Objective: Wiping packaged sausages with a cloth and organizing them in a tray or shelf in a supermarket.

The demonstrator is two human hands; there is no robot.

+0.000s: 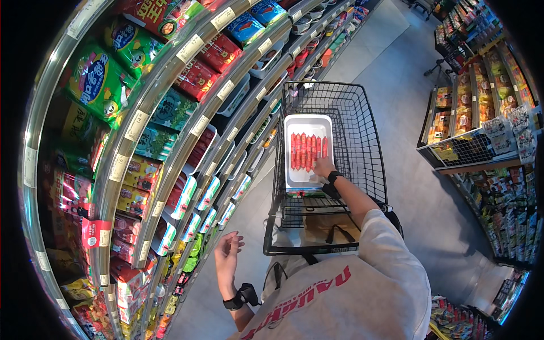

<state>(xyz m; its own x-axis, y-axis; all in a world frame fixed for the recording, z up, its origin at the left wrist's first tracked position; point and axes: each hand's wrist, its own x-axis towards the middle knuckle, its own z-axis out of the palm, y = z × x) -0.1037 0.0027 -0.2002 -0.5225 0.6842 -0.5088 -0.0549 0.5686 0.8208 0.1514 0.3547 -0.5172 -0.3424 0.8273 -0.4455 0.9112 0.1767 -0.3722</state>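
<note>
A white tray sits in the black wire shopping cart. Several red-wrapped sausages lie side by side in it, lengthwise. My right hand reaches over the tray's right side, its fingers closed at the near end of the rightmost sausage; the exact grip is small in view. My left hand hangs left of the cart handle, fingers loosely bent and apart, holding nothing. Both wrists wear black straps with small devices.
Curved shelves of bagged and boxed snacks rise close on the left, with bins of small packets lower down. A display stand of orange packages stands to the right, across the grey floor. A brown bag lies beneath the cart's near end.
</note>
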